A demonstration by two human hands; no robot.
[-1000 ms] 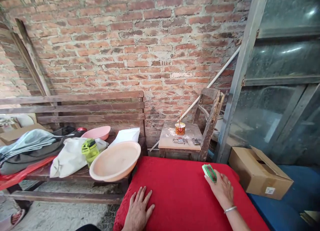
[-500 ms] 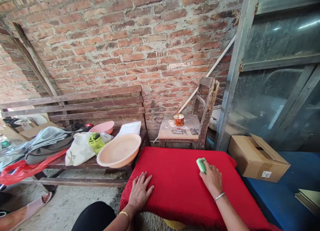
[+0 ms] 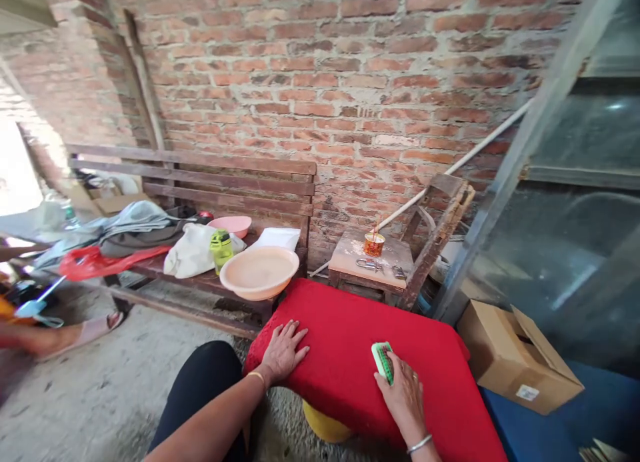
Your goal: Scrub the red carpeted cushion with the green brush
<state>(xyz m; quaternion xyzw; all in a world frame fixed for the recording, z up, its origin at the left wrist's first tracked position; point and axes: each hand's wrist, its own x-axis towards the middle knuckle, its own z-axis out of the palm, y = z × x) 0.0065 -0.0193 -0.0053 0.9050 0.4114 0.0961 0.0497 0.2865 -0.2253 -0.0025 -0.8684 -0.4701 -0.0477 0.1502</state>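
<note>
A red cloth (image 3: 345, 342) covers the table in front of me and hangs over its edge. My left hand (image 3: 284, 351) lies flat on the cloth's left side, fingers spread, holding nothing. In my right hand (image 3: 404, 390) is a green and white scrubbing brush (image 3: 383, 361), gripped at its near end over the right half of the cloth. The brush is tilted so that part of its green bristle side shows. Whether the bristles touch the cloth, I cannot tell.
Left on the wooden bench (image 3: 240, 202) are a peach basin (image 3: 260, 273), a green bottle (image 3: 221, 249) and a white bag (image 3: 189, 252). A chair (image 3: 345, 262) bearing a small tin (image 3: 374, 244) and padlocks stands behind the table. A cardboard box (image 3: 505, 355) sits right. Another person's foot (image 3: 95, 329) shows left.
My right hand has moved the brush nearer to me and leftward over the cloth, and the brush has turned. My left hand stays flat on the cloth. The view has swung left and tilted.
</note>
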